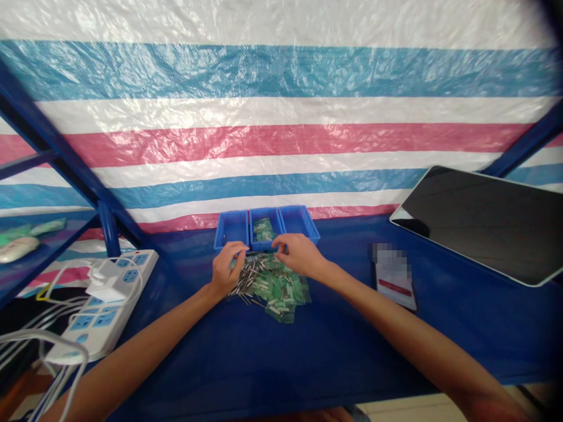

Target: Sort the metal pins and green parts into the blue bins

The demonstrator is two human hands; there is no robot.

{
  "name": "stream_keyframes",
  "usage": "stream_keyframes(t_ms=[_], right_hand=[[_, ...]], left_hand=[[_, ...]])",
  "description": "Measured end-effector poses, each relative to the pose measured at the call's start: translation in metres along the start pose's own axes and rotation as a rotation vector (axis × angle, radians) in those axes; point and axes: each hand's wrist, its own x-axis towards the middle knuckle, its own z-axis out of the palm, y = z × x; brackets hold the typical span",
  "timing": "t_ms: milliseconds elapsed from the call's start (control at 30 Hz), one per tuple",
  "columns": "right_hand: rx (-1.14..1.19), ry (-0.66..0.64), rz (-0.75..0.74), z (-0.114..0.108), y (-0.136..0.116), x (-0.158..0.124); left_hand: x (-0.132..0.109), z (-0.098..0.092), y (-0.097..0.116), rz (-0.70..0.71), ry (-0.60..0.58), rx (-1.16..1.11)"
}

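Observation:
My left hand (226,269) is over the left side of a pile of thin metal pins (247,277), its thumb and index finger pinched together. My right hand (301,255) hovers above the pile's far right part, fingers curled into a pinch. Whatever either hand holds is too small to make out. Small clear-green plastic packets (281,302) lie mixed with the pins and spread to the right. Just beyond the hands stand three blue bins: the left bin (232,218), the middle bin (253,225) with green packets (264,229) inside, and the right bin (301,218).
A white power strip (127,305) with plugs and cables lies on the left of the blue table (211,369). On the right are a phone (393,281) and a large dark-screened tablet (484,223). A striped plastic sheet (281,111) hangs behind, between blue frame posts.

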Motion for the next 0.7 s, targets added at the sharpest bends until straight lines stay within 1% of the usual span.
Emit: stream_keyframes(t_ms=[67, 167, 300, 467, 533, 567, 633, 700], right_hand=[[-0.205, -0.108, -0.072, -0.005, -0.001, -0.005], [-0.396, -0.224, -0.142, -0.012, 0.000, -0.010], [-0.504, -0.315, -0.167, -0.015, 0.003, -0.010], [-0.568, -0.421, -0.143, -0.018, -0.001, -0.004], [-0.572, -0.411, -0.126, -0.022, -0.006, -0.002], [-0.563, -0.382, -0.111, -0.025, -0.008, -0.001], [-0.507, -0.286, -0.096, -0.030, -0.014, 0.000], [-0.396, -0.171, -0.113, -0.032, -0.019, -0.001]], left_hand=[[0.001, -0.001, 0.001, 0.010, -0.013, 0.004], [0.001, -0.002, 0.001, 0.008, -0.029, 0.009], [0.000, -0.002, -0.001, 0.029, -0.040, 0.001], [0.000, -0.001, -0.001, 0.045, -0.041, -0.002], [0.000, -0.001, -0.001, 0.045, -0.035, 0.003], [0.000, -0.001, 0.000, 0.044, -0.034, 0.007], [0.001, -0.001, 0.000, 0.028, -0.031, 0.015], [0.001, -0.001, 0.001, -0.009, -0.041, 0.020]])
